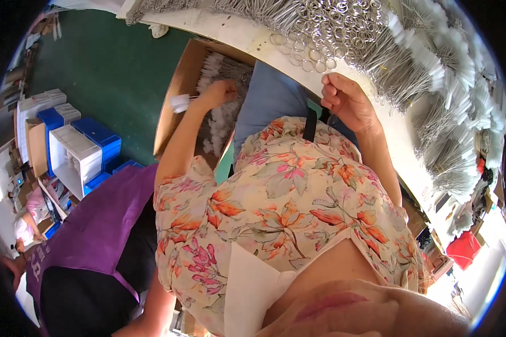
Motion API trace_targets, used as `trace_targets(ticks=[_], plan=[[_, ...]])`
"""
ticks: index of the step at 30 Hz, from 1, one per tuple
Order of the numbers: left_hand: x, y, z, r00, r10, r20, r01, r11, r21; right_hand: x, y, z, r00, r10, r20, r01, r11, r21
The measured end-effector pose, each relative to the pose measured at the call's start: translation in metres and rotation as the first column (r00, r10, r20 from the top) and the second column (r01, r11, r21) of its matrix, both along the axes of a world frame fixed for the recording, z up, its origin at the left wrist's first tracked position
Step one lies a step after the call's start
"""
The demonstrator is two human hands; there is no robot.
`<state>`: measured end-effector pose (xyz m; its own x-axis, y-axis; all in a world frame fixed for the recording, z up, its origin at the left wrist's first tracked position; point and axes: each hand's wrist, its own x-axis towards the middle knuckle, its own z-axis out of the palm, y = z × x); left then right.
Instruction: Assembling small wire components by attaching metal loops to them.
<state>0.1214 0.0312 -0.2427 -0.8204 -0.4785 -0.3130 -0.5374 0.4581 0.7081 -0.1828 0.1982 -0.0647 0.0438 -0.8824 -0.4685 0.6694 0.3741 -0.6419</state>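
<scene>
My left hand point(224, 93) is closed above an open cardboard box point(177, 84) beside my thigh. A small brush with a white bristle head point(180, 103) and thin wire stem sticks out past my wrist; the stem runs toward my closed fingers. Inside the box lie many wire-stemmed brushes with white bristles point(222, 126). My right hand point(349, 102) is at the table's edge with its fingers curled in; what they hold, if anything, is hidden. Just beyond those fingertips, loose metal rings point(315, 58) lie on the white table point(253, 36).
Wire-stemmed brushes point(399, 76) are heaped along the table's far and right sides, next to a pile of rings point(343, 25). At lower left is a co-worker in a purple apron point(95, 224). Blue and white crates point(76, 149) stand on the green floor point(118, 73).
</scene>
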Motion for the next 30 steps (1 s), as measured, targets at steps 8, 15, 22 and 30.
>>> trace_targets(ticks=[8, 15, 22, 30], plan=[[0.034, 0.054, -0.13, 0.828, 0.54, 0.152, -0.402, 0.761, -0.51, -0.002, 0.01, 0.003, 0.995, -0.104, 0.013, 0.103, 0.994, 0.032], [0.059, 0.0, 0.002, 0.283, 0.845, -0.453, -0.958, 0.23, -0.17, -0.006, 0.009, 0.045, 0.999, -0.017, 0.04, 0.015, 0.999, 0.044], [-0.106, -0.114, 0.298, 0.425, 0.155, -0.892, -0.68, 0.705, -0.201, -0.051, 0.018, 0.104, 0.979, -0.183, -0.09, 0.15, 0.945, -0.292], [-0.264, -0.272, 0.32, 0.921, 0.11, -0.374, -0.361, 0.599, -0.715, -0.103, 0.041, 0.157, 0.765, -0.33, -0.552, 0.219, 0.941, -0.259]])
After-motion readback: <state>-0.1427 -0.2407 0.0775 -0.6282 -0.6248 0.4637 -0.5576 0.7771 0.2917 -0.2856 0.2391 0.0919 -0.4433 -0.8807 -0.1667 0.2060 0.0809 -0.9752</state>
